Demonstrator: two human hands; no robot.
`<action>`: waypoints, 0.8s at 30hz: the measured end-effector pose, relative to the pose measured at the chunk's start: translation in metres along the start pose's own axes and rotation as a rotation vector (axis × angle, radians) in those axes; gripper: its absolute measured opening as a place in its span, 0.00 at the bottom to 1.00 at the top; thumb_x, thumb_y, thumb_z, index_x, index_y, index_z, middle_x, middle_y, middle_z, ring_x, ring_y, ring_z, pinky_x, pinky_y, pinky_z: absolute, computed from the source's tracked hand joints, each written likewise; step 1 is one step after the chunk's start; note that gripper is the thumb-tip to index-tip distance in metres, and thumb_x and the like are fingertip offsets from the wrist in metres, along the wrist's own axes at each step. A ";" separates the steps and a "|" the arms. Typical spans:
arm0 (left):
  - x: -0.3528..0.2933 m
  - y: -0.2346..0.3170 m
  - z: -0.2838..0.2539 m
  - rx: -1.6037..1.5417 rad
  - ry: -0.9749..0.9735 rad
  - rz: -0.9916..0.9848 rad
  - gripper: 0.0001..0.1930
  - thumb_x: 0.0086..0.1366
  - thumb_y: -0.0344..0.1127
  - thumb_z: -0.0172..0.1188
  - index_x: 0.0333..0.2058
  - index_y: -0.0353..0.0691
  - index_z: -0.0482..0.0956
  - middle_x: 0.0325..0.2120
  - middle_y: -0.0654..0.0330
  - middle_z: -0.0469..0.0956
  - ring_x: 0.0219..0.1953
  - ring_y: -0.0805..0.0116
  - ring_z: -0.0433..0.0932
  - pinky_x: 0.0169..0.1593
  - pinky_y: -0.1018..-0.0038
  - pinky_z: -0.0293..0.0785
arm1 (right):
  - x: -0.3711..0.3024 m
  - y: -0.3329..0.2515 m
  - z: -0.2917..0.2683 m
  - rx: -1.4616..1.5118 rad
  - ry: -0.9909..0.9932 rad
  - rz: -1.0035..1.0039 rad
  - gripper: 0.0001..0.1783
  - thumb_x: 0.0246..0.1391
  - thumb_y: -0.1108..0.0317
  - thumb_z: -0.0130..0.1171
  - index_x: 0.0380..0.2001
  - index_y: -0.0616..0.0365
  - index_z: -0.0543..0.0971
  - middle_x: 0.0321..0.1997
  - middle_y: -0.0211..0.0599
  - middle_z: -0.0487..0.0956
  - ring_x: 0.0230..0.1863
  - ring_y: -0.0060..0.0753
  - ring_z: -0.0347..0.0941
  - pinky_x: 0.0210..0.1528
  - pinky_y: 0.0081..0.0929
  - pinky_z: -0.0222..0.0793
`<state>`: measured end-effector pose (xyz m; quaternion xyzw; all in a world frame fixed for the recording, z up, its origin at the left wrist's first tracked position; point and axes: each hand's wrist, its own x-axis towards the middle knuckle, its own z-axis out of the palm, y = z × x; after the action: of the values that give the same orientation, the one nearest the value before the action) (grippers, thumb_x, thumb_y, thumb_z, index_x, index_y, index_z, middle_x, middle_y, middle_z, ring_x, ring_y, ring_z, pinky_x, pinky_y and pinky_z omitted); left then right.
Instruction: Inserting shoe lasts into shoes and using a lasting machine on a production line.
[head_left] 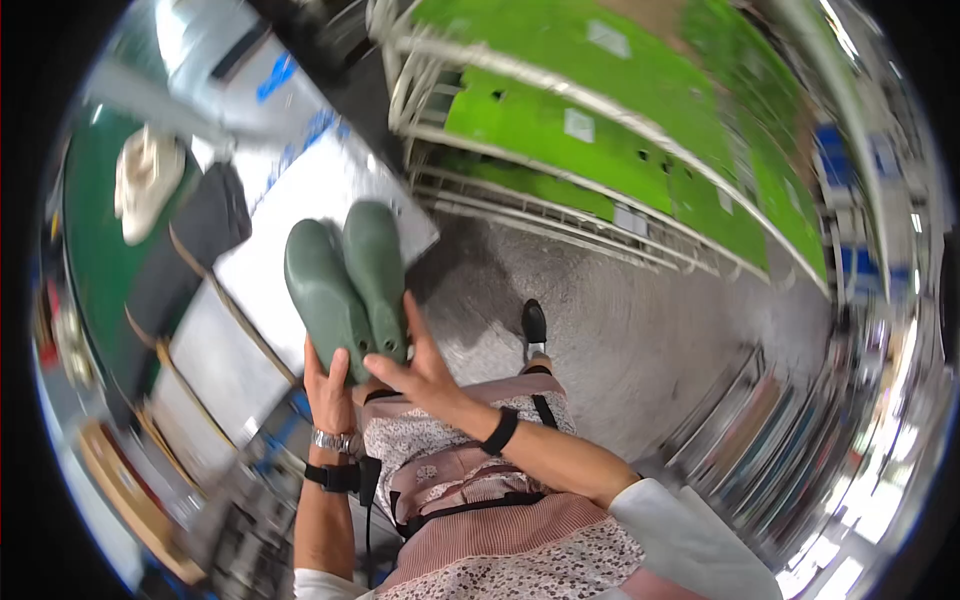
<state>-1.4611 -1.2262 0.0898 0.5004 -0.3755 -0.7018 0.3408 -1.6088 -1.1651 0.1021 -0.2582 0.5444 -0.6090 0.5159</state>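
Observation:
Two green shoe lasts (325, 275) are side by side in front of me, toes pointing away and heels toward my body. Wrapped around the heel end of the left last is my left hand (328, 392), its thumb on top. My right hand (422, 368) grips the heel of the right last (375, 255), with the thumb reaching across near the small holes. Both lasts are held up above the near corner of a shiny metal-topped table (300, 205). The undersides of the lasts are hidden.
Cream-coloured shoes (148, 180) rest on a green surface at the left, beside a dark belt-like strip (190, 240). A white-framed rack with bright green shelves (580, 125) stands ahead and right. Flat panels (750, 445) are stacked on the right. My foot (535, 322) is on the grey floor.

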 end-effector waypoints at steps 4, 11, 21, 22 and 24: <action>-0.037 -0.061 0.098 -0.174 0.093 0.031 0.41 0.58 0.37 0.68 0.66 0.36 0.55 0.51 0.55 0.72 0.48 0.67 0.74 0.45 0.74 0.75 | -0.027 -0.002 -0.118 -0.035 -0.136 0.143 0.55 0.54 0.62 0.66 0.72 0.65 0.41 0.66 0.48 0.62 0.67 0.37 0.58 0.66 0.35 0.58; -0.030 -0.194 0.178 -0.184 -0.192 -0.248 0.35 0.54 0.33 0.73 0.59 0.34 0.66 0.44 0.58 0.78 0.44 0.71 0.78 0.44 0.74 0.75 | -0.109 0.036 -0.267 -0.075 0.298 0.359 0.38 0.58 0.62 0.60 0.67 0.62 0.57 0.67 0.41 0.64 0.68 0.39 0.59 0.71 0.42 0.51; 0.017 -0.273 0.269 0.520 -0.438 0.028 0.42 0.47 0.38 0.72 0.62 0.35 0.64 0.42 0.44 0.77 0.41 0.44 0.80 0.46 0.56 0.76 | -0.095 0.060 -0.390 -0.314 0.599 0.163 0.38 0.58 0.55 0.61 0.65 0.60 0.61 0.64 0.38 0.69 0.65 0.37 0.65 0.67 0.41 0.58; 0.023 -0.271 0.284 0.528 -0.448 0.034 0.42 0.47 0.38 0.72 0.62 0.35 0.64 0.42 0.44 0.77 0.41 0.44 0.80 0.46 0.56 0.76 | -0.090 0.058 -0.400 -0.316 0.610 0.101 0.37 0.58 0.55 0.61 0.65 0.61 0.61 0.63 0.38 0.69 0.64 0.37 0.65 0.67 0.41 0.58; 0.036 -0.268 0.317 0.609 -0.527 0.133 0.43 0.48 0.37 0.71 0.63 0.35 0.62 0.41 0.45 0.76 0.40 0.44 0.80 0.43 0.56 0.77 | -0.080 0.050 -0.424 -0.309 0.628 0.052 0.36 0.59 0.55 0.59 0.64 0.60 0.61 0.63 0.37 0.69 0.64 0.36 0.65 0.67 0.40 0.58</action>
<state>-1.8021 -1.0681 -0.0896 0.3561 -0.6721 -0.6391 0.1137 -1.9364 -0.9182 -0.0405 -0.1193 0.7686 -0.5556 0.2937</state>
